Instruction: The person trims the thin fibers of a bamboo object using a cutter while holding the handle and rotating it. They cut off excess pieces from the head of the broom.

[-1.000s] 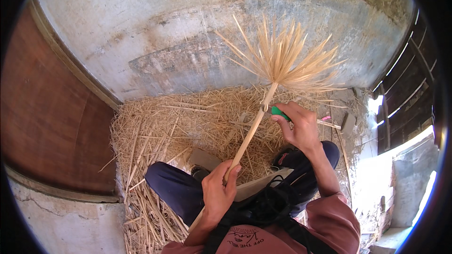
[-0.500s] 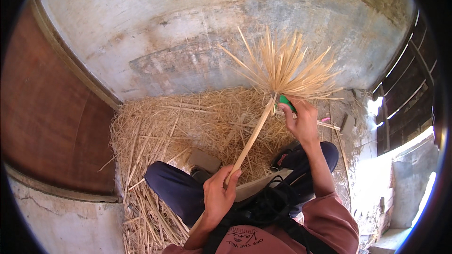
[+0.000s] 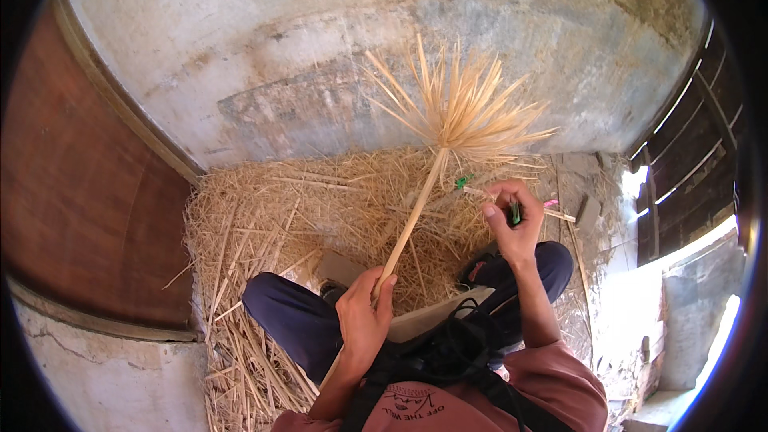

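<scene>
A long pale stick [image 3: 418, 212], bamboo by its look, slants up from my lap. Its far end is shaved into a fan of thin curled slivers [image 3: 472, 104]. My left hand [image 3: 365, 314] is wrapped round the lower part of the stick. To the right of the stick, my right hand [image 3: 516, 220] is curled round a small tool with a green handle [image 3: 515, 213], probably a knife. Its blade cannot be made out. The right hand is apart from the stick, below the fan. A small bright green thing [image 3: 462, 182] shows against the straw just left of that hand.
Straw-like shavings [image 3: 320, 192] cover the floor, with long strips [image 3: 256, 352] at the left. A brick-like block [image 3: 342, 268] lies between my bent legs; another block [image 3: 588, 212] is at the right. A stained wall [image 3: 360, 48] stands ahead, and a brown door [image 3: 88, 192] at the left.
My right hand has drawn back from the base of the fan, toward me and slightly right, with the green-handled tool. The stick's fanned end has shifted a little left.
</scene>
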`<control>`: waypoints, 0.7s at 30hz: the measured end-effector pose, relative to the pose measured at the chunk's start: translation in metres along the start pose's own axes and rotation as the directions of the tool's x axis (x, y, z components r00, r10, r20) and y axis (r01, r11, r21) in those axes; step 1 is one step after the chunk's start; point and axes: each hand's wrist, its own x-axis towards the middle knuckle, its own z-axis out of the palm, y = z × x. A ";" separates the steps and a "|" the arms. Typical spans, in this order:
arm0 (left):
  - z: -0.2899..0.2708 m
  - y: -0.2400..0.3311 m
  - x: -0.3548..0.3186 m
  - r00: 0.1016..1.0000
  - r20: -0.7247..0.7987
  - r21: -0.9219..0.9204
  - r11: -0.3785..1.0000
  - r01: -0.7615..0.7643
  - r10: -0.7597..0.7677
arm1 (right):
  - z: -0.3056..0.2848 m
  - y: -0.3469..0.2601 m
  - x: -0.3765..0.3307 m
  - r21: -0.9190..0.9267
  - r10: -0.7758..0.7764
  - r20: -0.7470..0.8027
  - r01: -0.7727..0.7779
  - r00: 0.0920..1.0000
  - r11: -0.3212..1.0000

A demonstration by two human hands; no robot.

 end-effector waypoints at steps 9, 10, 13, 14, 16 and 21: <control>0.003 0.008 0.000 0.997 -0.024 0.016 0.997 -0.079 0.079 | 0.024 -0.002 0.006 -0.121 0.031 -0.040 -0.035 0.999 0.992; 0.002 0.006 0.001 0.997 -0.033 0.028 0.997 -0.074 0.075 | 0.022 0.001 0.006 -0.070 0.039 -0.067 -0.044 0.997 0.997; 0.001 -0.005 0.002 0.999 -0.040 0.037 0.999 -0.033 0.034 | 0.017 -0.002 0.010 0.058 0.048 -0.151 -0.040 0.987 0.998; 0.001 -0.009 0.001 0.999 -0.039 0.037 0.999 -0.014 0.015 | 0.015 -0.003 0.011 0.083 0.051 -0.178 -0.036 0.983 0.996; -0.001 -0.010 0.001 0.999 -0.028 0.036 0.999 -0.033 0.034 | 0.006 -0.001 0.015 0.130 0.054 -0.235 -0.024 0.971 0.991; 0.001 -0.010 0.003 0.997 -0.009 0.013 0.997 -0.072 0.072 | -0.026 0.003 0.023 0.298 0.253 -0.231 -0.179 0.939 0.938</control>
